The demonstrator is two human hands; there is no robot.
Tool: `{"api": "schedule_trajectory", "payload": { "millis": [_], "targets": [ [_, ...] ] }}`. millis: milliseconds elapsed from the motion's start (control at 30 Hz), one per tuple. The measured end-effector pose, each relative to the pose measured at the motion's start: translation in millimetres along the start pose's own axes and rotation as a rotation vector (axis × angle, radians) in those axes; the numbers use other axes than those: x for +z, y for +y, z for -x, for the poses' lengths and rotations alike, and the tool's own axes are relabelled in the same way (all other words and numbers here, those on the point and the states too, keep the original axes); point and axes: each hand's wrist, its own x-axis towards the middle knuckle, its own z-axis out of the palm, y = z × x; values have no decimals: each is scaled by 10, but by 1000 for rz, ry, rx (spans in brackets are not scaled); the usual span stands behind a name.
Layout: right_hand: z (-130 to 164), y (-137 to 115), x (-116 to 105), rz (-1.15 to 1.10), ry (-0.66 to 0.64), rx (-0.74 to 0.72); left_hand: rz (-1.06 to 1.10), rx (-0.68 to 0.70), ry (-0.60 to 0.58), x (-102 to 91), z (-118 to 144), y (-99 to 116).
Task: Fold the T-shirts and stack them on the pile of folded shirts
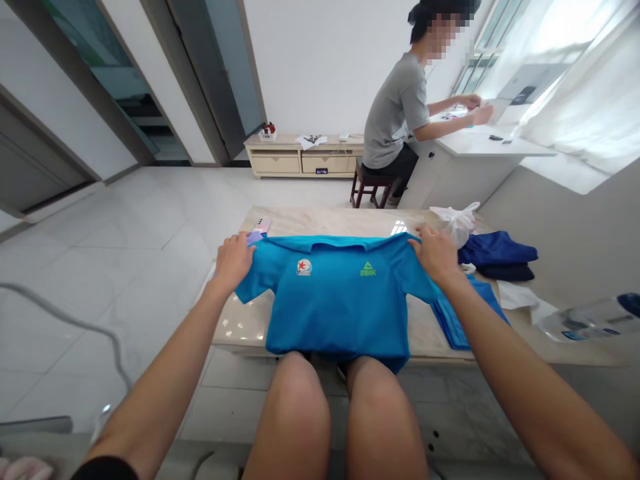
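Gripping the blue shirt (337,303) at both shoulders, the person has it spread face-up across the marble table (350,223), hem spilling over the near edge onto the knees. The left hand (233,261) is closed on the shirt's left shoulder seam, fingers curled over the fabric; the right hand (436,255) pinches the other shoulder, thumb on top. Just past the left hand, at the shirt's far corner, lies a purple phone (260,230). Beyond the right hand sits a crumpled white plastic bag (456,221), and further out from the shirt a folded navy garment (497,255). Tucked beside the shirt under the right forearm is a stack of blue cloth (453,317), probably more shirts, though the arm hides much of it. Well behind the shirt, a person in a grey top (397,110) sits at a white counter (493,143).
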Motion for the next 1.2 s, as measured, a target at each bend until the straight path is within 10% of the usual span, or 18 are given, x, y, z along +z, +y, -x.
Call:
{"api": "schedule_trajectory", "payload": {
  "millis": [233,400,1200],
  "targets": [
    [1334,-913,1176,-80,-172,-146,136,236,-124,1445,1142,776],
    [1850,-957,1539,-83,-297,-45,92,177,-176,1795,1482,874],
    [176,-904,2220,-114,-344,-6,118,171,-218,2198,-229,1055]
  ]
}}
